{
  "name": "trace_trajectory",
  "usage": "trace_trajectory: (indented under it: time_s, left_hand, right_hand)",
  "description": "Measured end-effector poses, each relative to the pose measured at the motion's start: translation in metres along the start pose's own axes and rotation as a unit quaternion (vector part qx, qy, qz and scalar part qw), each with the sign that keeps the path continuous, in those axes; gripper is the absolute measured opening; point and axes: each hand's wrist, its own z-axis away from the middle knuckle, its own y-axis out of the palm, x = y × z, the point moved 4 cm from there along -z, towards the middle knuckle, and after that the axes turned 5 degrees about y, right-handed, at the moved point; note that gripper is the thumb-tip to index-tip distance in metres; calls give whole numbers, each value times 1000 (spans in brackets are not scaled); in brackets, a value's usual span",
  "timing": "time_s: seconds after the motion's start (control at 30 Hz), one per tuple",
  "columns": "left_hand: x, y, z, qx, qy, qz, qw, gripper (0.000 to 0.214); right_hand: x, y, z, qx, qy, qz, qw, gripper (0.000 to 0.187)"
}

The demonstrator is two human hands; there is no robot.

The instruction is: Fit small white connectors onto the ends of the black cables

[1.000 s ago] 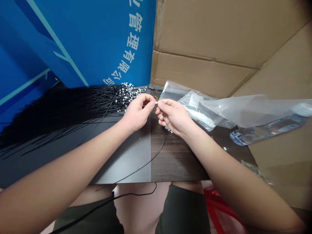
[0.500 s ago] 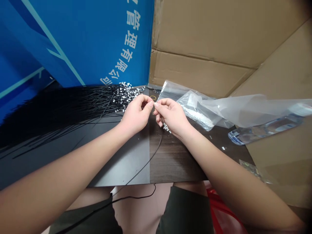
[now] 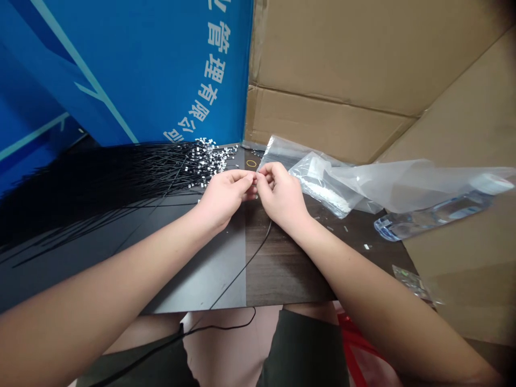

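Thin black cord (image 3: 257,251), end hidden, seemingly pinched between left hand (image 3: 226,200) and right hand (image 3: 281,196) fingertips.

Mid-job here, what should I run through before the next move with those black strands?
1. Left hand and right hand meeting in a pinch grip: ok.
2. What the grip holds: cannot tell, too small.
3. Long black strand trailing toward the front edge of the table: not ok, it might snag.
4. Strand pile: cannot tell if tangled.
5. Stray white bits near the plastic bags: not ok, they could get lost.
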Motion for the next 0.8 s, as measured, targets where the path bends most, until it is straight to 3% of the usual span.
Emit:
trace_trajectory:
  time_s: [0.2, 0.37, 0.8]
  left_hand:
    - [3, -3, 0, 3, -45, 80, 996, 25]
    - [7, -9, -5, -31, -82, 125, 988, 21]
    - [7, -8, -5, -9, -95, 137, 986, 21]
  right_hand:
    - [3, -1, 0, -8, -22, -7, 1000, 8]
    - [5, -3, 1, 5, -13, -54, 998, 7]
    - [0, -5, 0, 29, 25, -112, 993, 9]
